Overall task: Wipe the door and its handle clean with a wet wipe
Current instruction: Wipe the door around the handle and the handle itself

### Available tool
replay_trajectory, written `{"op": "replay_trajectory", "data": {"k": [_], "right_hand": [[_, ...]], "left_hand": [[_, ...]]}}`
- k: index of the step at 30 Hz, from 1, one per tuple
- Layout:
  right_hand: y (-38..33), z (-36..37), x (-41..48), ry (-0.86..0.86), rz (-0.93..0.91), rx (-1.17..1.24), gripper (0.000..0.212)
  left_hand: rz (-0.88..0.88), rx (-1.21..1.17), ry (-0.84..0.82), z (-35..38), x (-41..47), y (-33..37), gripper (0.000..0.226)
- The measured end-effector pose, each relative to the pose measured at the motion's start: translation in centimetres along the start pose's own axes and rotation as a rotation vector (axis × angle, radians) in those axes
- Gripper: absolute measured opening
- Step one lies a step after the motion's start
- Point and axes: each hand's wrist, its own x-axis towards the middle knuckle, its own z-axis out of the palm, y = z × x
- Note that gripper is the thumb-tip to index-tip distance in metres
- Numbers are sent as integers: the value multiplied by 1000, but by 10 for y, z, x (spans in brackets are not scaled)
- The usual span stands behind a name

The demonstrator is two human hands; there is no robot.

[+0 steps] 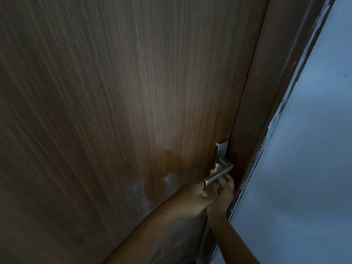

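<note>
No writing is readable. A brown wood-grain door (118, 103) fills the view, with a paler smeared patch low down, beside a blue-grey wall (304, 168) at right. Its square metal handle (219, 173) sits near the door's right edge. Left hand (192, 197) and right hand (223, 193) curl beneath the lever; whether the fingers pinch a wipe cannot be told.

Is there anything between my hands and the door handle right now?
Nothing visible does. Both the left hand and the right hand are already at the metal handle, right under its lever. Whether a wipe is in either hand cannot be told.
</note>
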Motion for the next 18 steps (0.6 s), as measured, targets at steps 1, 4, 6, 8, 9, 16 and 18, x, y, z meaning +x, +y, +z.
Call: {"op": "replay_trajectory", "data": {"k": [1,4,6,8,9,16,18], "right_hand": [[-3,2,1,62,-19,26,25],[-11,8,9,158,20,115,16],[-14,6,16,147,51,118,13],[-15,1,23,169,23,42,13],[-15,-1,26,200,4,-30,13],[-24,6,32,262,-183,-102,24],[-29,1,32,180,-239,-58,31]], "left_hand": [[-1,38,-1,1,-1,1,48],[12,121,11,2,-3,4,46],[0,111,4,1,-4,5,42],[-7,125,0,-1,-4,6,50],[-7,148,4,-1,-4,6,54],[3,286,37,1,-8,5,69],[-8,305,24,1,-7,5,70]]}}
